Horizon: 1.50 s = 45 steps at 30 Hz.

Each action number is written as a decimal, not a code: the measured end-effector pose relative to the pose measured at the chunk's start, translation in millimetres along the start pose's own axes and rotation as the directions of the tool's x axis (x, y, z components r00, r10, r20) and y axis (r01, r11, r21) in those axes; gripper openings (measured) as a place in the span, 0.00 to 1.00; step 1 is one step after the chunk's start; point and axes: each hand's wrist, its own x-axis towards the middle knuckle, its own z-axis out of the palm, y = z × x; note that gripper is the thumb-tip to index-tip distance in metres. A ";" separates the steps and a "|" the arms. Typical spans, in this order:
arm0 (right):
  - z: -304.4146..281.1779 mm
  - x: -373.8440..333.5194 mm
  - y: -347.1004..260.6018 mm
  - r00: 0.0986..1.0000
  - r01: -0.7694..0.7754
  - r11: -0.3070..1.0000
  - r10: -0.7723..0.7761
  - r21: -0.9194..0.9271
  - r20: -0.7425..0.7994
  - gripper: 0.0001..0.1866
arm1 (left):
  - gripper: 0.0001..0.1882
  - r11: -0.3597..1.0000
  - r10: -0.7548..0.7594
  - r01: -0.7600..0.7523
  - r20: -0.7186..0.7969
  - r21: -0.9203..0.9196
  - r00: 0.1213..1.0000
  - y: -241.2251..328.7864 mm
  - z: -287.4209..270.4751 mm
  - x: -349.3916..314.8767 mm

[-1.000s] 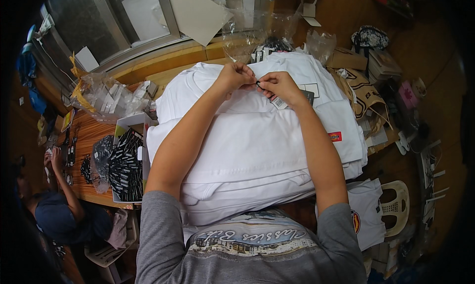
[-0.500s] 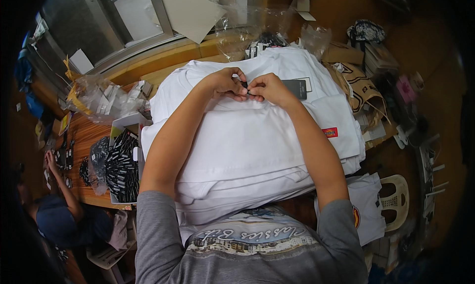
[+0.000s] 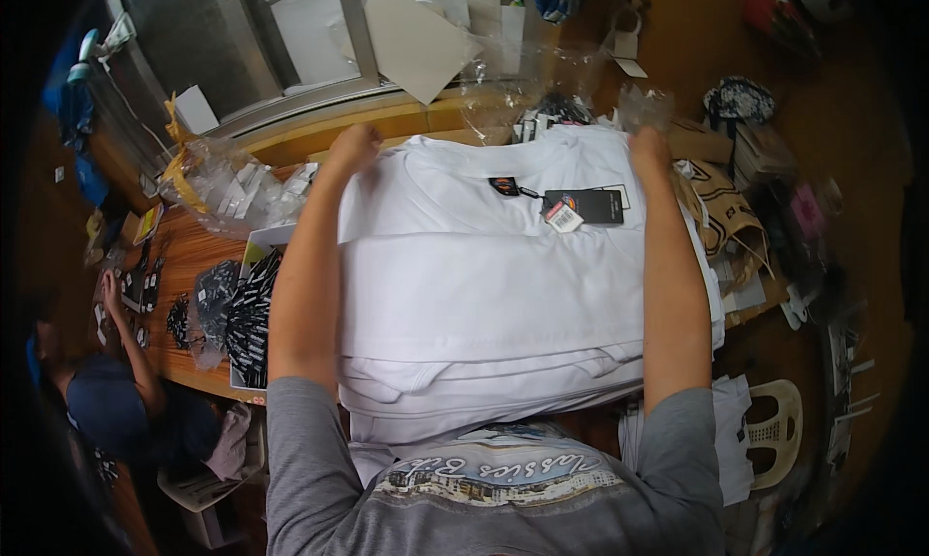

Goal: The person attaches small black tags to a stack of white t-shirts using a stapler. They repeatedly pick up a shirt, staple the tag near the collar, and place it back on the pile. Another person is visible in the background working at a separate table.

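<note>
A folded white T-shirt (image 3: 494,285) lies on top of a stack of white shirts in front of me. At its neckline a small black neck label (image 3: 502,186) shows. A black hang tag (image 3: 602,207) is tied beside it by a black cord, with a white price sticker (image 3: 563,217) overlapping it. My left hand (image 3: 358,148), slightly blurred, is closed at the T-shirt's far left shoulder. My right hand (image 3: 650,148) is closed at the far right shoulder. The fingertips of both hands are largely hidden.
To the left, a box of black-and-white tags (image 3: 254,314) and a clear plastic bag (image 3: 227,193) stand on the wooden table (image 3: 184,362). Another person (image 3: 135,401) sits at far left. Tan printed fabric (image 3: 726,208) lies at right, above a plastic chair (image 3: 776,430).
Both hands have let go of the black cord at the neckline and moved apart to the T-shirt's two shoulders. The hang tag and sticker now lie uncovered. The view has shifted slightly.
</note>
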 end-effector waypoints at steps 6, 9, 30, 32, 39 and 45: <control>14.7 -0.4 12.0 0.999 -0.022 0.997 0.024 0.075 -0.028 0.09 | 0.15 0.839 -0.260 0.389 0.347 -0.381 0.901 -20.6 -26.2 -50.1; 8.8 0.1 8.1 0.987 -0.044 0.970 0.080 0.239 -0.143 0.07 | 0.17 0.879 -0.191 0.311 0.332 -0.360 0.924 -43.7 -23.9 -52.4; -125.1 -145.1 143.3 0.908 0.062 0.719 -0.328 0.692 0.260 0.10 | 0.09 0.917 0.325 -0.157 0.461 -0.366 0.825 1.5 -124.8 -216.9; -136.5 -140.7 135.8 0.903 0.126 0.823 -0.327 0.554 0.279 0.11 | 0.09 0.918 0.180 -0.024 0.363 -0.395 0.914 -16.7 -142.6 -218.4; -146.4 -118.3 26.8 0.921 0.390 0.801 -0.349 0.454 -0.176 0.09 | 0.07 0.966 -0.216 0.182 -0.187 -0.186 0.958 -132.1 -184.4 -219.7; -118.0 -173.2 -182.0 0.528 0.704 0.369 -0.843 0.607 -0.100 0.08 | 0.10 0.980 0.144 -0.136 -0.047 0.144 0.988 -156.4 -107.1 -206.2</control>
